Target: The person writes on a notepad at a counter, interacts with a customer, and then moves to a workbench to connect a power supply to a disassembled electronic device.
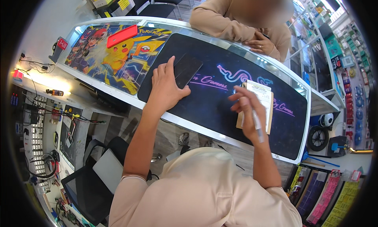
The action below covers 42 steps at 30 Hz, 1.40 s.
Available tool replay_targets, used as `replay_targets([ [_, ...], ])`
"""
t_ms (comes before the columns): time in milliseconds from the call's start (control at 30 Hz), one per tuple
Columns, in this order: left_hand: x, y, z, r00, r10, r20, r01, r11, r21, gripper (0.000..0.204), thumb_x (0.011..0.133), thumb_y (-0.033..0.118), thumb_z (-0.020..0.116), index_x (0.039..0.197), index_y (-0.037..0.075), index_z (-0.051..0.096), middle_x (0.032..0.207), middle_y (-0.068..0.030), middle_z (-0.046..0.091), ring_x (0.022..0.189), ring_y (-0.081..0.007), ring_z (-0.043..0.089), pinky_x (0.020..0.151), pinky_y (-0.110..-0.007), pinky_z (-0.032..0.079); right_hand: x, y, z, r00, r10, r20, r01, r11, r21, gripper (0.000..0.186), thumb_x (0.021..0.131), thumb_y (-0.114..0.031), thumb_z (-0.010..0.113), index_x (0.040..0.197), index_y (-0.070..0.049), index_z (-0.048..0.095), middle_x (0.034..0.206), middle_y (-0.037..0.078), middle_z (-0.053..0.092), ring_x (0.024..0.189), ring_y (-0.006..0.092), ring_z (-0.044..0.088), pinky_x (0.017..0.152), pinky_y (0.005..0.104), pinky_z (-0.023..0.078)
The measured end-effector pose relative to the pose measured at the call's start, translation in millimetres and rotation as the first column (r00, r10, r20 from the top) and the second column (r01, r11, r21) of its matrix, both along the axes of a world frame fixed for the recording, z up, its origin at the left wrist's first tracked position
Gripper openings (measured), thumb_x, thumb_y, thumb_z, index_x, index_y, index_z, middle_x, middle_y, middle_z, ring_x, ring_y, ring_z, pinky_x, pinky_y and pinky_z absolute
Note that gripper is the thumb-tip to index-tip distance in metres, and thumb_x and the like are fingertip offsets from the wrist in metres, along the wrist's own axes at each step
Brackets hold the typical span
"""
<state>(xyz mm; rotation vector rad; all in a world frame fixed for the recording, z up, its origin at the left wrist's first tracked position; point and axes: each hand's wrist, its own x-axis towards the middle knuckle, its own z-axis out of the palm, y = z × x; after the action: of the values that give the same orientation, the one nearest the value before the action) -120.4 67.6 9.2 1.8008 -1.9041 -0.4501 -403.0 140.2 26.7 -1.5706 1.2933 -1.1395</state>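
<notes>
My left hand (165, 87) lies flat on the black desk mat (212, 108), its fingers resting on a dark phone (187, 69) that lies screen down. My right hand (248, 114) is raised a little above the mat and grips a white pen (257, 124), point down. Just behind that hand sits a small notepad (262, 101) with a brown backing and white top sheet. Across the glass counter (236, 49) another person leans on folded arms (252, 38) in a tan sleeve.
A colourful cartoon mat (118, 55) covers the counter's left end, with a red phone (122, 36) on it. A lower workbench (59, 120) with cables and tools runs on my left. A black chair (90, 183) stands below, display shelves (338, 69) on the right.
</notes>
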Motion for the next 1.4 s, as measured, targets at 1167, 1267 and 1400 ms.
replay_targets([
  [1167, 16.0, 17.9, -20.6, -0.182, 0.297, -0.937, 0.168, 0.949, 0.267, 0.033, 0.111, 0.038, 0.063, 0.124, 0.008, 0.061, 0.093, -0.0025, 0.063, 0.068, -0.0079, 0.059, 0.055, -0.022, 0.052, -146.1, 46.9, -23.4, 0.38, -0.561, -0.735, 0.732, 0.668, -0.132, 0.036, 0.1, -0.039, 0.074, 0.12, -0.009, 0.074, 0.075, 0.014, 0.066, 0.066, 0.0339, 0.064, 0.066, 0.0461, 0.05],
  [1267, 10.3, 11.5, -16.6, 0.66, 0.185, -0.728, -0.22, 0.974, 0.048, 0.057, 0.109, 0.035, 0.065, 0.149, -0.004, 0.054, 0.14, -0.0192, 0.066, 0.124, -0.0243, 0.066, 0.11, -0.034, 0.049, -143.0, 51.1, -16.3, 0.384, -0.559, -0.735, 0.699, 0.696, -0.164, 0.038, 0.098, -0.035, 0.077, 0.123, -0.007, 0.075, 0.093, 0.015, 0.07, 0.081, 0.0338, 0.068, 0.074, 0.0449, 0.054],
  [1400, 11.6, -0.2, -10.1, 0.921, 0.189, -0.34, -0.161, 0.981, 0.109, 0.059, 0.105, 0.037, 0.07, 0.151, 0.002, 0.056, 0.142, -0.0223, 0.064, 0.131, -0.033, 0.062, 0.112, -0.038, 0.044, -133.9, 58.7, -4.7, 0.509, -0.639, -0.576, 0.63, 0.733, -0.256, 0.034, 0.097, -0.022, 0.079, 0.125, -0.003, 0.074, 0.106, 0.012, 0.069, 0.09, 0.0237, 0.067, 0.079, 0.037, 0.054],
])
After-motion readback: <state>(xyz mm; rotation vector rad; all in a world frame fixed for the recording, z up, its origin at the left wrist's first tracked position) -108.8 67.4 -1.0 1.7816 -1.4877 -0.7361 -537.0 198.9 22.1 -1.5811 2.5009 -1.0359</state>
